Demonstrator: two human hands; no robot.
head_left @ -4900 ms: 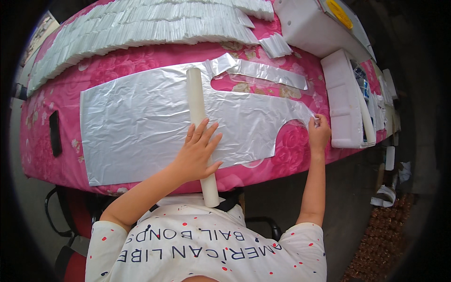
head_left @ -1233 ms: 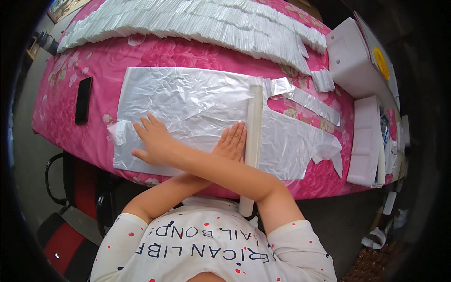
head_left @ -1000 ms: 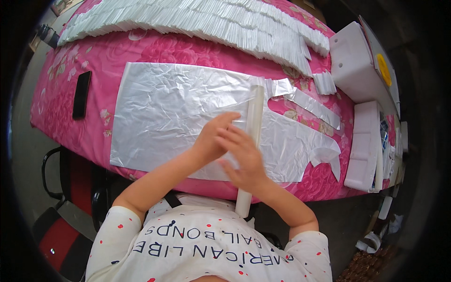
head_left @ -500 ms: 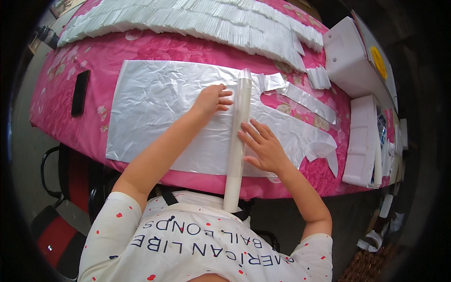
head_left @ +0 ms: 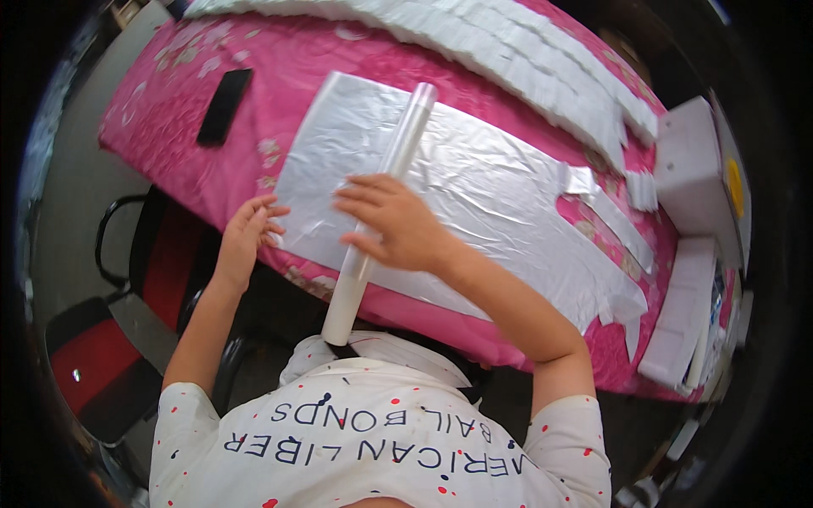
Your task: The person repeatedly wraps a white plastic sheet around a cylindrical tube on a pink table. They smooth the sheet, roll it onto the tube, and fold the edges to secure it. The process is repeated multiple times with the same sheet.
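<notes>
A shiny white plastic apron [head_left: 491, 195] lies flat, with a cut-out and strap-like strips at its right end. Across its left part, slanting toward my waist, lies a long pale roller tube [head_left: 408, 135]; its near end sticks out past the table edge. My right hand [head_left: 385, 222] rests over the middle of this tube with fingers spread, not wrapped around it. My left hand [head_left: 247, 240] hovers by the apron's near left corner, fingers loosely bent and apart; whether the fingertips touch the plastic is hard to see.
Overlapping rows of folded white plastic pieces [head_left: 525, 63] line the far side of the pink flowered tablecloth [head_left: 330, 46]. A black phone [head_left: 224, 107] lies at the left. White foam boxes [head_left: 690, 161] stand at the right. A red and black chair [head_left: 93, 381] is at lower left.
The tube has moved left across the apron, with my right hand following it. My left hand has come off the apron's middle to its left edge. The whole view has turned and shifted.
</notes>
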